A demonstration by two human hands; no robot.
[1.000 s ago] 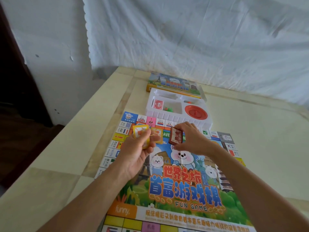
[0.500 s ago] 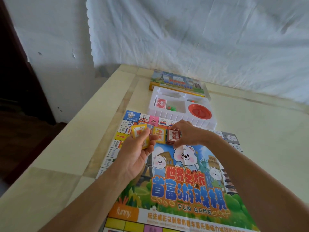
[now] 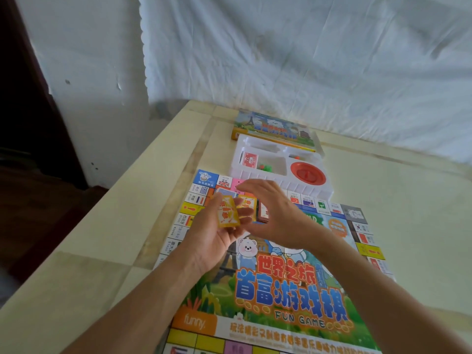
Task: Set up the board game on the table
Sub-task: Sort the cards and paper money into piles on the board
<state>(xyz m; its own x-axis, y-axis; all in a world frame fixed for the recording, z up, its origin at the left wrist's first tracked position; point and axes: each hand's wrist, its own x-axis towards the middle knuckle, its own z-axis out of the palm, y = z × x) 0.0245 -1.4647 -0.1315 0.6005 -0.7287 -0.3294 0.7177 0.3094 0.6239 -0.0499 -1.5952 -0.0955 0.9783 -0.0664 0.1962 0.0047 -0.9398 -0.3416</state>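
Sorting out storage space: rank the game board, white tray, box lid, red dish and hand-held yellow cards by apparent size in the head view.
1. game board
2. white tray
3. box lid, partly hidden
4. red dish and yellow cards look alike; cards nearer the camera, so unranked.

The game board (image 3: 281,297) reads "世界之旅 首富游戏棋", "FUN GAME" and "funny."

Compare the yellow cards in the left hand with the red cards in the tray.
The yellow cards are gripped by the left hand, tilted above the board; the red cards sit untouched in the white tray. One set is yellow-orange, the other red. Both are small and rectangular.
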